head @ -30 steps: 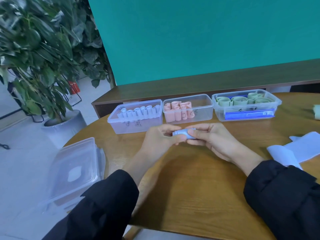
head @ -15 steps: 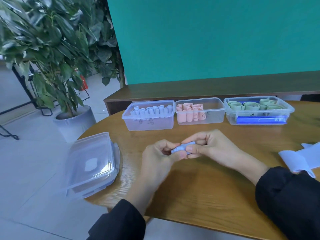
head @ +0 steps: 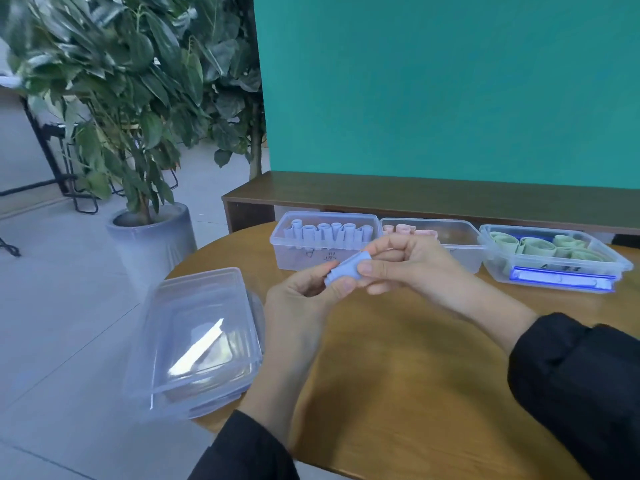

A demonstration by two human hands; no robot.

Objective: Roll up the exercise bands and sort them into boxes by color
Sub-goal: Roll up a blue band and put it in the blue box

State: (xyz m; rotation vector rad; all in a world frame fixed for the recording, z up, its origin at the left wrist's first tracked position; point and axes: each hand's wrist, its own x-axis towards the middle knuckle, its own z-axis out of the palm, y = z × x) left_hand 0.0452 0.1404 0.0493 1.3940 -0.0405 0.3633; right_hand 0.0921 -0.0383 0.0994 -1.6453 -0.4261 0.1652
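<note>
Item: blue band roll (head: 347, 268), pinched between left hand (head: 304, 299) and right hand (head: 412, 268) above the tabletop (head: 398, 358). Blue box (head: 323, 241) at 12 o'clock. Risk: the roll is judged liable to spring loose if released carelessly.

A round wooden table (head: 398, 393) fills the lower right of the frame. Behind it, across the middle right, runs a dark wooden bench (head: 415, 192) against a teal wall (head: 450, 81). At upper left stands a leafy plant (head: 114, 81) in a grey pot (head: 152, 244) (on a pale tiled floor (head: 52, 341)).
</note>
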